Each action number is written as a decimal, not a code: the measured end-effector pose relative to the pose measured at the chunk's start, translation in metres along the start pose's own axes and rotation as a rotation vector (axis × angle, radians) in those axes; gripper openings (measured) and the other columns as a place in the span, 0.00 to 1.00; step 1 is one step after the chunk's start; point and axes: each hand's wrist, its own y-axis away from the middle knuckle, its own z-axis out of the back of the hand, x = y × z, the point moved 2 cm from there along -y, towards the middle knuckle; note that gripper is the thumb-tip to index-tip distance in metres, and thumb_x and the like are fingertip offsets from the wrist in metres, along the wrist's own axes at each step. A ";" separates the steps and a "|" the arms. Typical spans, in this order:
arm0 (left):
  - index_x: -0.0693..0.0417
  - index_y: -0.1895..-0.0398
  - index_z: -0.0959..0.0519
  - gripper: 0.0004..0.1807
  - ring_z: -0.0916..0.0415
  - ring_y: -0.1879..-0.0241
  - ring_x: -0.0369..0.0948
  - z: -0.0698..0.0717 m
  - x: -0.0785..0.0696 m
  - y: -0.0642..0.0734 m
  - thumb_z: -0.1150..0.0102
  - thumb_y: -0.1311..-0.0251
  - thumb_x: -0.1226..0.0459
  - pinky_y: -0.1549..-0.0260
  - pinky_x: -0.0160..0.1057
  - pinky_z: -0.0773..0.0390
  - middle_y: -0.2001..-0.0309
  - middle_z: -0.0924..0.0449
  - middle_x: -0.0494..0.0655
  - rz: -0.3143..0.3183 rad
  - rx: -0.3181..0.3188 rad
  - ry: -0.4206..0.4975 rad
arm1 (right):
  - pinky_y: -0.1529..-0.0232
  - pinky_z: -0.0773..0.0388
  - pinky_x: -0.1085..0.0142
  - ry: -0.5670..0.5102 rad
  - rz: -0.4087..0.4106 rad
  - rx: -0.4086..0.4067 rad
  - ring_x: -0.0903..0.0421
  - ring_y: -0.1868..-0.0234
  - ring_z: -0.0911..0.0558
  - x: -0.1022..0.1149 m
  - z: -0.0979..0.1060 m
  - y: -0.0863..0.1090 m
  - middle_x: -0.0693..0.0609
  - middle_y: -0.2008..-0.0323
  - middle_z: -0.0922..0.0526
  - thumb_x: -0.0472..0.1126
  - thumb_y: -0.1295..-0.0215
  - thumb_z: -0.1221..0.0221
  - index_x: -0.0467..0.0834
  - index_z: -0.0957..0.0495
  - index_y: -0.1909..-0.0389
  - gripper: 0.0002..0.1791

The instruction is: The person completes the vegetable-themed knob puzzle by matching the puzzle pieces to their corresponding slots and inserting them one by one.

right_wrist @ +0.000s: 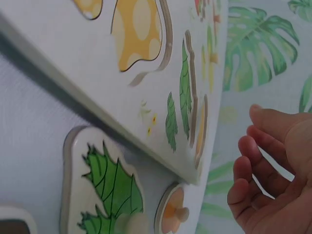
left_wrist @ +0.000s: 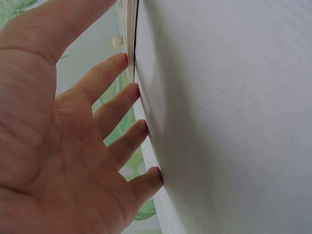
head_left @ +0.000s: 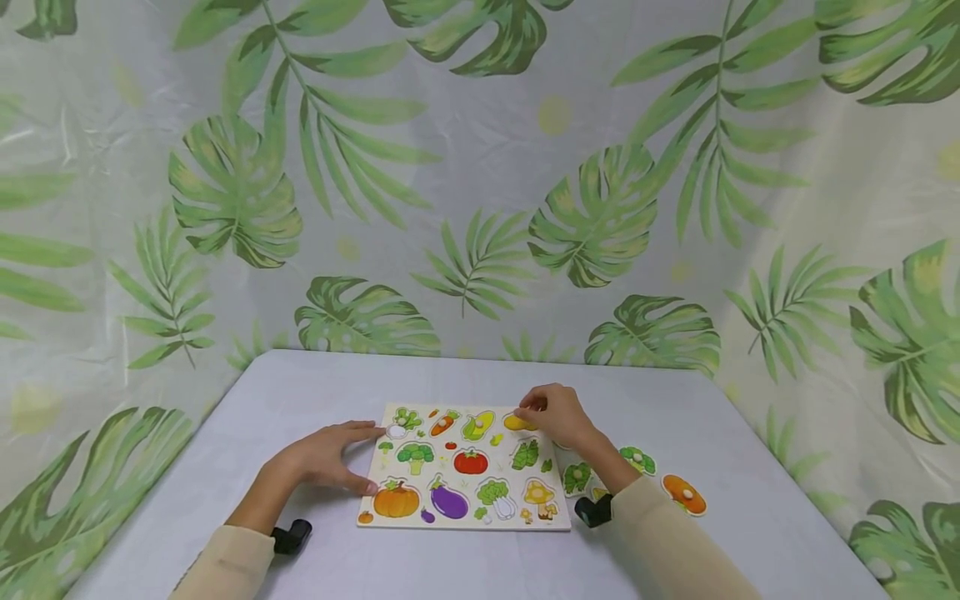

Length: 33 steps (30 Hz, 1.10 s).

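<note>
We see the puzzle board on the desk, its left edge touched by the left hand, fingers spread, probably to steady it, while the right hand, loosely bent and visibly gripping nothing, hovers by the yellow piece at the far right corner.

"What's lying right of the left hand?"

"The puzzle board, its left edge touching that hand; the pumpkin is sitting nearest it, the eggplant farther right."

"And around the right hand?"

"The board's far right corner is lying below it; loose pieces are lying nearer and rightward on the table, the curtain hanging beyond."
</note>
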 end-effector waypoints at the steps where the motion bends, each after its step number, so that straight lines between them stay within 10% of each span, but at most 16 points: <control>1: 0.40 0.24 0.31 0.53 0.43 0.23 0.64 0.000 0.000 0.000 0.21 0.57 0.39 0.31 0.75 0.41 0.21 0.39 0.52 0.000 0.000 -0.001 | 0.66 0.25 0.65 0.001 -0.003 -0.003 0.55 0.66 0.24 -0.002 0.001 0.000 0.53 0.69 0.18 0.46 0.34 0.30 0.48 0.12 0.63 0.07; 33: 0.39 0.24 0.31 0.53 0.43 0.24 0.66 0.002 0.001 -0.001 0.21 0.57 0.39 0.32 0.77 0.41 0.21 0.40 0.53 -0.003 0.004 -0.010 | 0.70 0.22 0.66 0.056 -0.054 0.051 0.54 0.66 0.23 -0.059 0.023 0.010 0.51 0.63 0.15 0.38 0.31 0.34 0.44 0.12 0.57 0.06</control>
